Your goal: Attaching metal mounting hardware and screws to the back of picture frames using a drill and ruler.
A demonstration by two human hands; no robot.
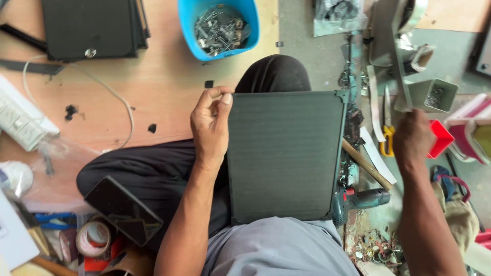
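Dark ribbed panel (284, 156) rests lengthwise on the lap, left hand (210, 125) pinching its top-left corner; right hand (413, 137) reaches toward a red bin (441, 139), grip unclear.

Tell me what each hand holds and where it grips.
The left hand pinches the dark ribbed panel at its upper left corner. The right hand reaches toward the small bins; any hold cannot be told.

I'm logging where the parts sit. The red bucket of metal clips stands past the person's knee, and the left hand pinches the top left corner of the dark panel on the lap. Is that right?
Not quite: in the head view the bucket of metal clips is blue, not red. The rest holds: it stands past the knee, and the left hand pinches the top left corner of the dark panel on the lap.
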